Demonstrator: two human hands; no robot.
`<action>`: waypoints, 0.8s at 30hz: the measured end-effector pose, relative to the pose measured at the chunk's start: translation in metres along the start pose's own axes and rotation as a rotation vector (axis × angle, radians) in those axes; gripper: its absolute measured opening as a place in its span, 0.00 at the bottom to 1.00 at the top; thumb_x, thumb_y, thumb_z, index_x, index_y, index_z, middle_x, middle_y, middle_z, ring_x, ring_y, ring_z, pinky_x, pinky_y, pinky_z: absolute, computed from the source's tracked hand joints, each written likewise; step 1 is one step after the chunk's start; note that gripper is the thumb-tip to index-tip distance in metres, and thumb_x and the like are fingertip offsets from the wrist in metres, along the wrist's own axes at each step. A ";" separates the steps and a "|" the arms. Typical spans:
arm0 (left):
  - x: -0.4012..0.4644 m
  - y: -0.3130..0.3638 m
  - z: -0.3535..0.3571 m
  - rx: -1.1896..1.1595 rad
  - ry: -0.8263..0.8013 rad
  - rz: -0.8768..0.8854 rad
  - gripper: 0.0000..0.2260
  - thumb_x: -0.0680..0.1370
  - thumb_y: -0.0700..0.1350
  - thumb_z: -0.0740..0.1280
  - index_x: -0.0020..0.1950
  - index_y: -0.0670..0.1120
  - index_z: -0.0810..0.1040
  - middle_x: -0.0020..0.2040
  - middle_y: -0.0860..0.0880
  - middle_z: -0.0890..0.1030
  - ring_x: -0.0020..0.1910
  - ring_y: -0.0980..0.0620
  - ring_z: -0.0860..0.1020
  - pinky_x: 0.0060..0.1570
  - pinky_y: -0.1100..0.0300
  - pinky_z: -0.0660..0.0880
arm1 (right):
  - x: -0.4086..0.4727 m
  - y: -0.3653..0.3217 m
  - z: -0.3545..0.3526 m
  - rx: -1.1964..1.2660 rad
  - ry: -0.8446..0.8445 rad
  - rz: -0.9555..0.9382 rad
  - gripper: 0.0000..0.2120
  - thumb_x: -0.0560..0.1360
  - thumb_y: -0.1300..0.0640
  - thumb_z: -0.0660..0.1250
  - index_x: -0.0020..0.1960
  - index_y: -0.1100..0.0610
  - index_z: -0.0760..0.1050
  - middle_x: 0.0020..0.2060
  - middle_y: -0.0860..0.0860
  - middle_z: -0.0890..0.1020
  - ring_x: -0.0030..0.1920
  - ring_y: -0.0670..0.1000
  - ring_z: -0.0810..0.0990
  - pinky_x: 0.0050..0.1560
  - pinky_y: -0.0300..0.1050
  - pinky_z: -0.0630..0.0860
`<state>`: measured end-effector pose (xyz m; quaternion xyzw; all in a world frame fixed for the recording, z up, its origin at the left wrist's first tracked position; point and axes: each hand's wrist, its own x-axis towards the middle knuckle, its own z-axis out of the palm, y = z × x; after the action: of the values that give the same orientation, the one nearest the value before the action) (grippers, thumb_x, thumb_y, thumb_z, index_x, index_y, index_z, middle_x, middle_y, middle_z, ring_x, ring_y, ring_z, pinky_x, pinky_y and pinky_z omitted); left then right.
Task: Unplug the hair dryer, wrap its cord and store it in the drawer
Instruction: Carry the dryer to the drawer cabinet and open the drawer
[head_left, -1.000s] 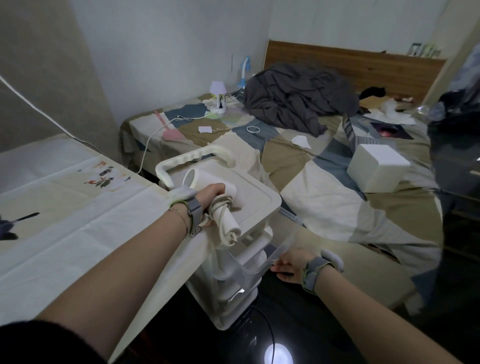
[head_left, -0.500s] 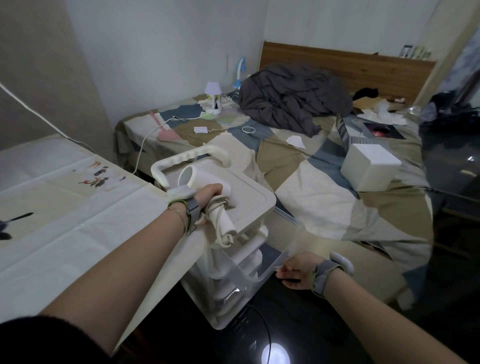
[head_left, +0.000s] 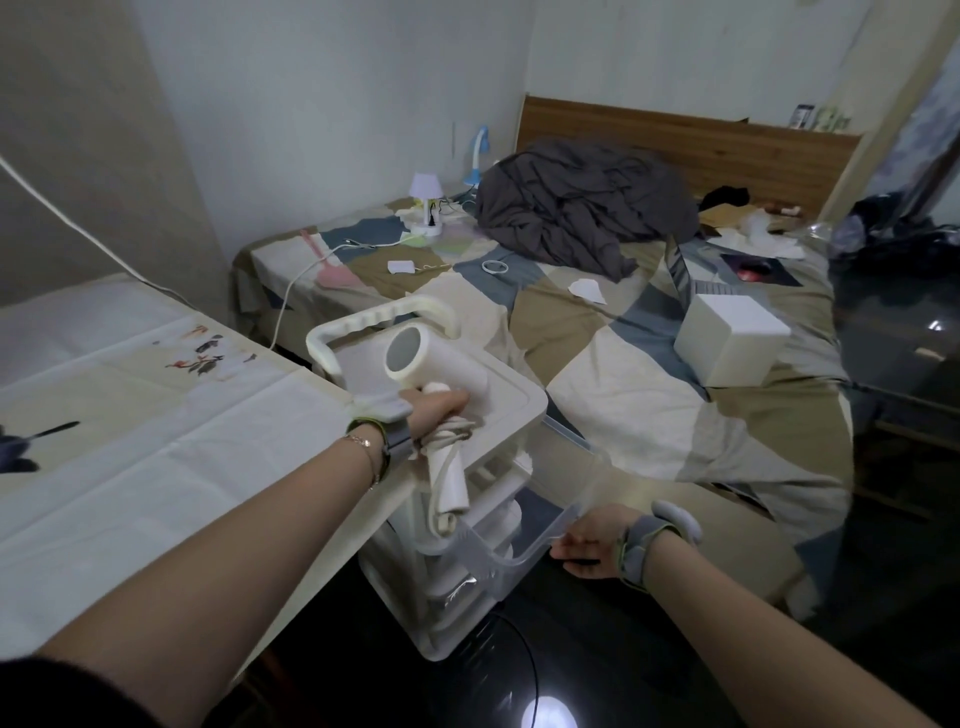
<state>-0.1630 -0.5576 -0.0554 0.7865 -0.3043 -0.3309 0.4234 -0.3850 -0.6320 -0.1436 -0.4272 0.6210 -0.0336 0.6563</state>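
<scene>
Hair dryer (head_left: 436, 364) barrel level, handle downward

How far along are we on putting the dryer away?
Done: the cord is wound round the handle of the hair dryer, so it is unplugged. In hand: the left hand holds the dryer over the storage unit while the right hand grips the pulled-out clear drawer. Left: put it in and close the drawer.
</scene>
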 end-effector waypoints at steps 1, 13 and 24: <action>-0.003 0.000 0.002 -0.039 -0.059 -0.021 0.08 0.72 0.48 0.67 0.37 0.46 0.73 0.33 0.49 0.72 0.30 0.53 0.69 0.24 0.68 0.67 | 0.000 0.000 0.001 -0.004 0.002 -0.006 0.06 0.78 0.71 0.57 0.46 0.66 0.72 0.40 0.60 0.79 0.39 0.56 0.80 0.40 0.52 0.77; -0.017 -0.006 0.068 -0.655 -0.676 -0.350 0.07 0.71 0.45 0.65 0.44 0.41 0.76 0.38 0.43 0.77 0.37 0.48 0.75 0.47 0.54 0.75 | 0.007 0.005 -0.001 -0.004 -0.015 -0.045 0.08 0.80 0.66 0.56 0.48 0.64 0.73 0.37 0.59 0.81 0.38 0.56 0.79 0.40 0.51 0.75; -0.027 -0.020 0.103 -0.799 -0.687 -0.485 0.08 0.78 0.43 0.58 0.42 0.43 0.74 0.38 0.43 0.74 0.36 0.48 0.72 0.39 0.53 0.71 | 0.032 0.018 -0.028 0.221 0.026 -0.046 0.25 0.82 0.47 0.49 0.56 0.66 0.76 0.37 0.64 0.85 0.38 0.64 0.85 0.41 0.55 0.81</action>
<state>-0.2554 -0.5754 -0.1089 0.4603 -0.0869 -0.7440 0.4765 -0.4103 -0.6530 -0.1756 -0.3660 0.6119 -0.1225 0.6904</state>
